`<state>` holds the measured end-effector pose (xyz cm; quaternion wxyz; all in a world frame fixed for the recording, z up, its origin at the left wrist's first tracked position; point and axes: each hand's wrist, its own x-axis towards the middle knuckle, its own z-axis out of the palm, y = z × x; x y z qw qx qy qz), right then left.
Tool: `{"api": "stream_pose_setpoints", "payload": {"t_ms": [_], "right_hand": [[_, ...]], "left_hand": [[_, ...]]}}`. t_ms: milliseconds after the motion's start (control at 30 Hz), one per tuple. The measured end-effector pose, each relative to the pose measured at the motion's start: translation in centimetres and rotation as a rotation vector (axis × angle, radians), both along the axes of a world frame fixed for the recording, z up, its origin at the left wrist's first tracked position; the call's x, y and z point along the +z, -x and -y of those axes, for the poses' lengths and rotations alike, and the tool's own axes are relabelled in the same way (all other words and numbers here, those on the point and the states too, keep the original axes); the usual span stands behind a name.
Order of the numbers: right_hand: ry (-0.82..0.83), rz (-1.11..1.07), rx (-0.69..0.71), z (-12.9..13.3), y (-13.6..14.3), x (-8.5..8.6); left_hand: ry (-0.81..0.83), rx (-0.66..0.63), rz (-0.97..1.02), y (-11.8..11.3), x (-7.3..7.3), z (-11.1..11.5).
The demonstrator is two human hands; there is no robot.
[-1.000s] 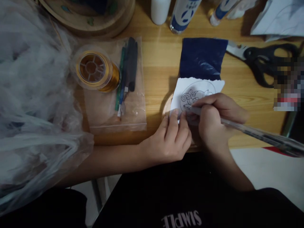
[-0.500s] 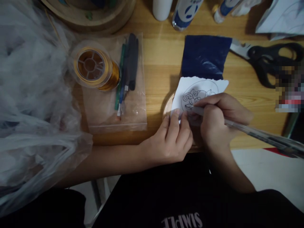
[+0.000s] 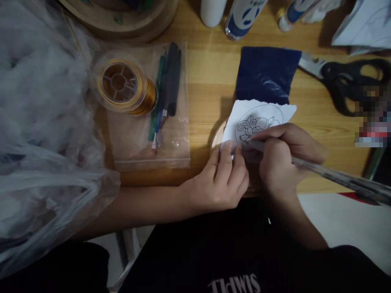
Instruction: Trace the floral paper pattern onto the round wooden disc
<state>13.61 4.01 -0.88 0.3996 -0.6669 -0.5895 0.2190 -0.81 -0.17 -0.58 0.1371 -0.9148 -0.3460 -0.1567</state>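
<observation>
A torn-edged white paper (image 3: pixel 229 123) bears a line drawing of flowers and leaves inside an oval. It lies over a round wooden board (image 3: pixel 216 140), mostly hidden, and overlaps a dark blue sheet (image 3: pixel 265 73). My left hand (image 3: pixel 221 179) holds the paper's lower left part down with bent fingertips; its thumb is out of sight. In my right hand (image 3: pixel 279 158) is a clear-barrelled pen (image 3: pixel 330 171), pinched between the fingers, with its tip on the lower left of the drawing. The right fingers cover part of the drawing.
A spool of golden thread (image 3: pixel 122 87) and a flat plastic bag (image 3: pixel 131 142) with a brush (image 3: pixel 159 128) and dark tools lie left. Black-handled scissors (image 3: pixel 342 77) are at right. Bottles (image 3: pixel 244 18) and a wooden hoop (image 3: pixel 146 28) stand behind. A crumpled plastic bag (image 3: pixel 45 122) fills the left.
My view has shifted slightly, so the tabletop things appear a little further right. The pen tip has moved slightly over the drawing's lower left; both hands keep their hold.
</observation>
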Motion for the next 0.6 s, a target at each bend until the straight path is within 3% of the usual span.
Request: {"api": "stream_pose_setpoints", "payload": {"t_ms": [133,333,600], "right_hand": [[0.040,-0.017,0.029,-0.03,-0.36,0.11],[-0.051,0.016,0.040,0.03,-0.87,0.21],[0.010,0.051,0.005,0.12,-0.03,-0.06]], "left_hand": [[0.009,-0.008,-0.004,0.02,0.06,-0.04],[0.001,-0.013,-0.010,0.05,0.07,-0.07],[0.007,-0.009,-0.005,-0.01,0.06,-0.03]]}}
